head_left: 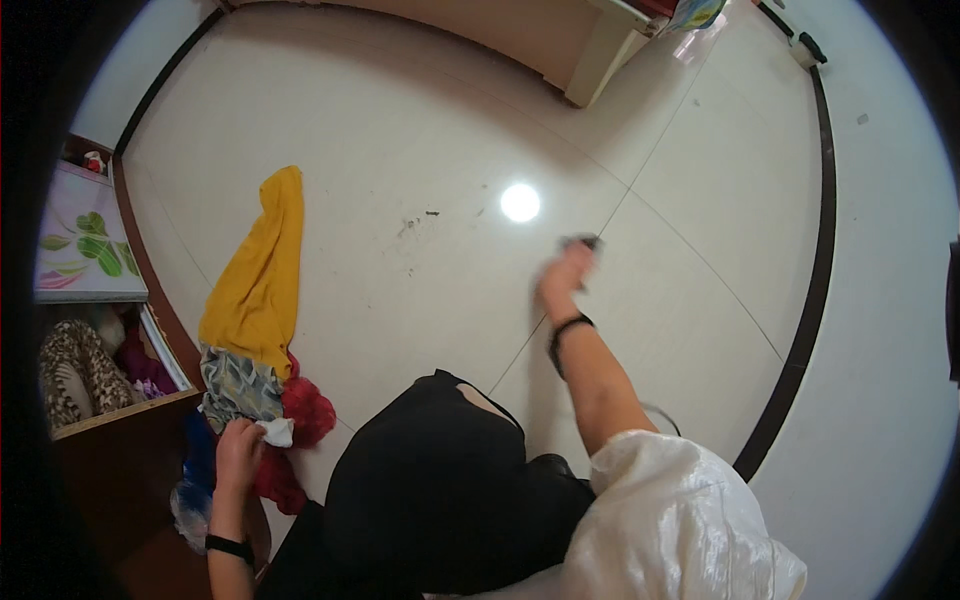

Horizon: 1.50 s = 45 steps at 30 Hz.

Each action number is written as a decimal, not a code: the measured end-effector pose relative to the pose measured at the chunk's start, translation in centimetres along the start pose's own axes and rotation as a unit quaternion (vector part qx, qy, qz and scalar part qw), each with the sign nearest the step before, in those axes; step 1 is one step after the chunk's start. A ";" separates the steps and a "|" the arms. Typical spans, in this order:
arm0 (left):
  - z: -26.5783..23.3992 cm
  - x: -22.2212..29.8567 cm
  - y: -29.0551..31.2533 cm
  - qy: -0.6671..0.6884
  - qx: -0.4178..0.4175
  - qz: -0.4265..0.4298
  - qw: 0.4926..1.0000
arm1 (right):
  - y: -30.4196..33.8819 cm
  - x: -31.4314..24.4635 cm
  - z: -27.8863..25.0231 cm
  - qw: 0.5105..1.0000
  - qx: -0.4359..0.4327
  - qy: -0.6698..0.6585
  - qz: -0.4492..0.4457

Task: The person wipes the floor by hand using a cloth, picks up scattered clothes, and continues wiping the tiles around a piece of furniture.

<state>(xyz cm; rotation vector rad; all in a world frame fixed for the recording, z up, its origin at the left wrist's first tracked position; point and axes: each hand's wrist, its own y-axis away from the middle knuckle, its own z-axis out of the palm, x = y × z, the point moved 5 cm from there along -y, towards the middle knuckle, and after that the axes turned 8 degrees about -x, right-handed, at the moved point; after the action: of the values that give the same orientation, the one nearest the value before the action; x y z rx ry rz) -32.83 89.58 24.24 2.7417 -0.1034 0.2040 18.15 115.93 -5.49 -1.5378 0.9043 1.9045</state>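
My left hand is closed, its fingers pinching a small white piece that looks like cloth or paper. Right beside it lie a grey patterned cloth, a bunched red cloth and a long yellow garment stretched away over the floor. My right hand reaches out low over the tiles and is smeared by motion. Its fingers appear closed around a small dark thing, too blurred to name. Dark specks are scattered on the floor to the left of this hand.
An open drawer or cabinet with cloths, one leopard-patterned, stands at the left. Below it are blue cloth and clear plastic. A pale furniture piece spans the far side. A dark-skirted white wall runs along the right.
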 end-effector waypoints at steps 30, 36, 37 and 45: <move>0.4 0.6 -1.6 0.005 -0.040 0.015 0.999 | -8.8 -2.7 -3.4 0.994 -0.034 0.100 -0.002; -1.5 0.6 -0.5 0.008 -0.005 -0.017 1.000 | 5.9 -8.3 17.5 0.840 -0.467 0.233 -0.146; -1.7 0.7 -0.7 0.011 0.009 -0.029 0.999 | 6.7 -9.2 17.5 0.849 -0.468 0.193 -0.151; -0.2 0.3 1.2 0.041 0.006 -0.012 0.999 | 3.6 -10.6 0.8 0.742 -0.447 0.410 -0.286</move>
<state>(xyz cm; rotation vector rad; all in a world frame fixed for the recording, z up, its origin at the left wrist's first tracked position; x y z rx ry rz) -32.64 88.51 24.94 2.7416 -0.0464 0.3107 17.27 114.37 5.60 -2.8923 -0.3803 1.1380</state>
